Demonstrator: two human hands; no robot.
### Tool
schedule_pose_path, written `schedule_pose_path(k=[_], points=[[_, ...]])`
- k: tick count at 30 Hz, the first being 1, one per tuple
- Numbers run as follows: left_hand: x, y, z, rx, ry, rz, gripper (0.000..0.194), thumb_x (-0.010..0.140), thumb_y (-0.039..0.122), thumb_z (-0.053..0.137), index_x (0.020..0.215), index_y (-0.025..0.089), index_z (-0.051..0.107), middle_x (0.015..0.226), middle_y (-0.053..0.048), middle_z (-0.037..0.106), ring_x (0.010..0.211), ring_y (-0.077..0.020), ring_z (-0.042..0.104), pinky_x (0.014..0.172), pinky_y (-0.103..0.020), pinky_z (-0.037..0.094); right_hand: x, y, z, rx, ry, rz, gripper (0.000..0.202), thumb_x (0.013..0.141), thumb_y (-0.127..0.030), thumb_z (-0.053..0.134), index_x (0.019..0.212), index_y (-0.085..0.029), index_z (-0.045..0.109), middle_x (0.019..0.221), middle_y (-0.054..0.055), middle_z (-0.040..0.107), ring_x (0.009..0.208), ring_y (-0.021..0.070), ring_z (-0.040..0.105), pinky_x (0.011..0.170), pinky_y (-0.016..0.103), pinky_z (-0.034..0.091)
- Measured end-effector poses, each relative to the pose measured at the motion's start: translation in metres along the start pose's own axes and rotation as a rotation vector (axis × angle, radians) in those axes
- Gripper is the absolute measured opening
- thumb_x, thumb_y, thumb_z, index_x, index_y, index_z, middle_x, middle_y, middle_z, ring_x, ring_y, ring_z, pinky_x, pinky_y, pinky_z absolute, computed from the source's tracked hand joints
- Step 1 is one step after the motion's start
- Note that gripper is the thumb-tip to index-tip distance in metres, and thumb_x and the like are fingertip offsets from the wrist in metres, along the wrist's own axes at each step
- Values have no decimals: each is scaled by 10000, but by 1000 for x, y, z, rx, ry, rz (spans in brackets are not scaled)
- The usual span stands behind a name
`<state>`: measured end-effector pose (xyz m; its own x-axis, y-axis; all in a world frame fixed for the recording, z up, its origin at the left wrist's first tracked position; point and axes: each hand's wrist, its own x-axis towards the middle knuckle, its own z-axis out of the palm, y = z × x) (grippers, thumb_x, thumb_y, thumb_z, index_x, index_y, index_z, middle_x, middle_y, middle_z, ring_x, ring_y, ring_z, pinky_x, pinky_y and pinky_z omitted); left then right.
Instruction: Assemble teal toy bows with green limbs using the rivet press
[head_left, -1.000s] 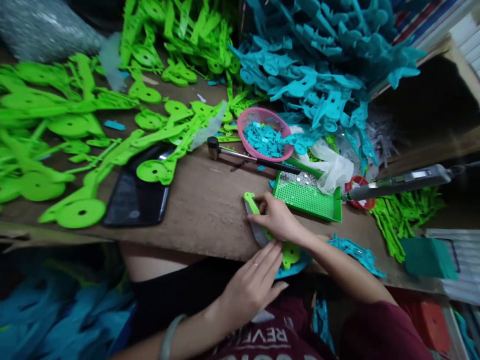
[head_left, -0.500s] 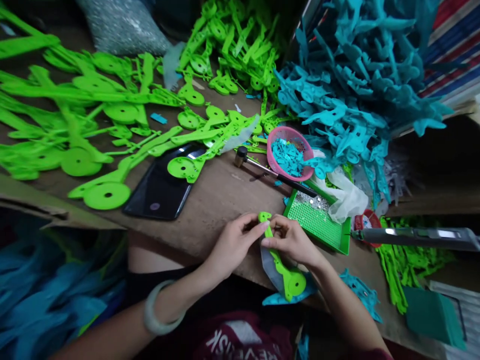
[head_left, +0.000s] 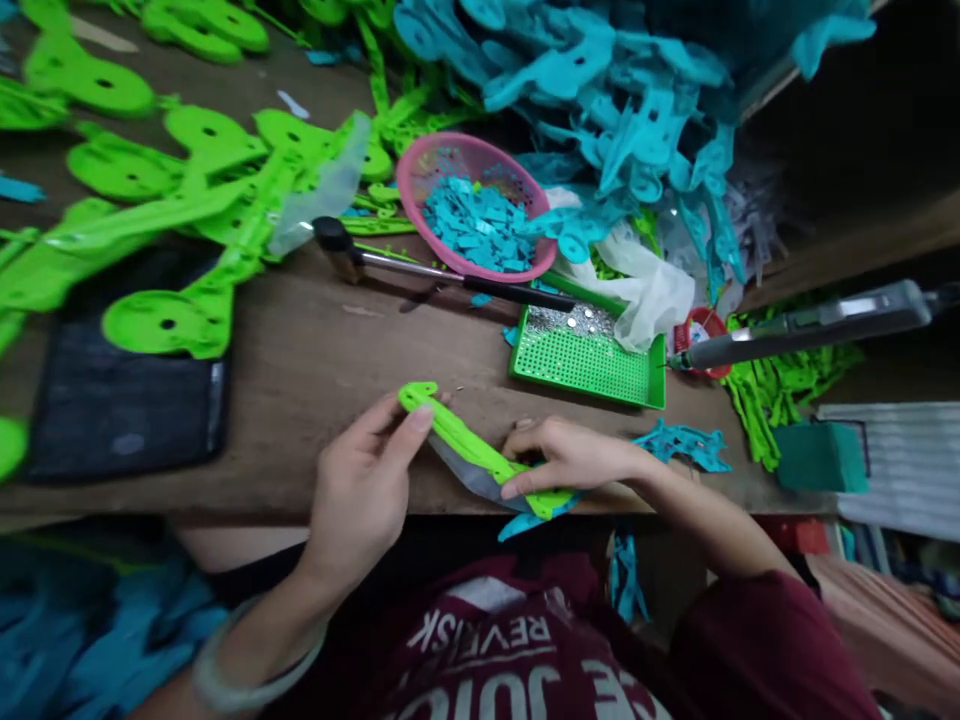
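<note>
A long bright-green plastic part [head_left: 474, 443] lies slanted between my hands just above the table's front edge. A translucent grey strip [head_left: 469, 474] runs along its lower side, and a blue plastic piece [head_left: 521, 524] shows under its right end. My left hand [head_left: 367, 475] pinches the narrow upper-left end between thumb and fingers. Around the wider right end my right hand [head_left: 566, 458] is closed, covering most of the round portion. Beyond them lies a green perforated tray [head_left: 592, 368] holding small shiny metal pieces.
A black-handled hammer [head_left: 442, 275] rests by a pink basket [head_left: 480, 150] of small blue bits. A grey pen-shaped power screwdriver [head_left: 795, 325] hangs at right. Green parts [head_left: 90, 80] cover a dark phone-like slab [head_left: 67, 400] at left; blue parts [head_left: 600, 90] pile up behind.
My view has swung right and closer. The green part has turned from steep to a flatter slant. My right hand has slid from its upper end to its wide end; my left hand keeps hold.
</note>
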<state>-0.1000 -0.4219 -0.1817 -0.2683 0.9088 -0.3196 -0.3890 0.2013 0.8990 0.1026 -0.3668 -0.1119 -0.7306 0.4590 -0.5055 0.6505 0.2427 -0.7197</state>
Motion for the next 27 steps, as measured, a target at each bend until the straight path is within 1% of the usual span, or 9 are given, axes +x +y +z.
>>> schedule_pose_path(k=[3,6,9,15,17,20,21,23,27], points=[[-4,3,-2,-22,-32,-70,453,675,556,864,978,242,747,981,-20,774,949,-191,721,971,-325,582,1,-1,2,-53,21,-48,258,917,-405,702,864,-154,679,846,24,635,867,173,610,778,267,426],[-11,2,-8,124,-200,-199,570,591,543,916,1019,224,716,996,-35,783,943,-224,740,897,-340,621,1,0,6,-78,61,-56,283,914,-439,700,904,-157,696,871,41,666,896,190,622,788,283,425],[-18,-2,-16,358,-343,-263,545,626,558,889,991,194,712,958,-66,790,904,-260,749,829,-356,641,-4,1,13,-110,145,-39,333,876,-483,733,947,-159,707,908,61,701,948,217,634,800,302,435],[-27,-6,-21,467,-280,-205,500,728,578,811,1041,214,672,1068,-62,776,1035,-263,731,955,-396,607,-25,-1,30,-373,265,35,408,859,-499,745,984,-112,708,976,133,705,1020,287,627,875,394,465],[-29,1,-21,524,-196,-82,453,770,538,787,1076,240,638,1065,-40,760,1030,-255,728,942,-417,609,-28,-2,32,-373,241,52,391,889,-495,712,989,-117,709,975,130,703,1031,277,627,878,388,471],[-30,21,-24,805,27,447,408,785,379,802,1126,306,590,1034,19,724,1004,-229,705,920,-431,590,-30,-3,31,-348,203,46,402,891,-500,709,1021,-120,708,987,123,705,1059,268,624,892,374,474],[-29,29,-23,916,11,632,402,779,327,807,1115,321,586,1000,33,714,979,-226,696,908,-437,579,-30,-3,30,-344,198,38,404,888,-496,715,1029,-118,707,994,123,707,1069,269,622,896,373,473],[-24,45,-18,1102,-262,842,337,796,274,783,1070,324,593,947,34,707,937,-233,680,896,-456,549,-29,-2,30,-345,206,17,396,890,-476,721,1043,-111,707,1011,127,709,1086,274,619,902,375,470],[-5,62,9,1268,-942,847,166,913,227,590,1076,258,594,949,-21,713,898,-236,663,866,-431,492,-28,1,33,-358,232,-10,410,888,-470,728,1066,-101,710,1026,133,714,1095,278,622,894,374,463]])
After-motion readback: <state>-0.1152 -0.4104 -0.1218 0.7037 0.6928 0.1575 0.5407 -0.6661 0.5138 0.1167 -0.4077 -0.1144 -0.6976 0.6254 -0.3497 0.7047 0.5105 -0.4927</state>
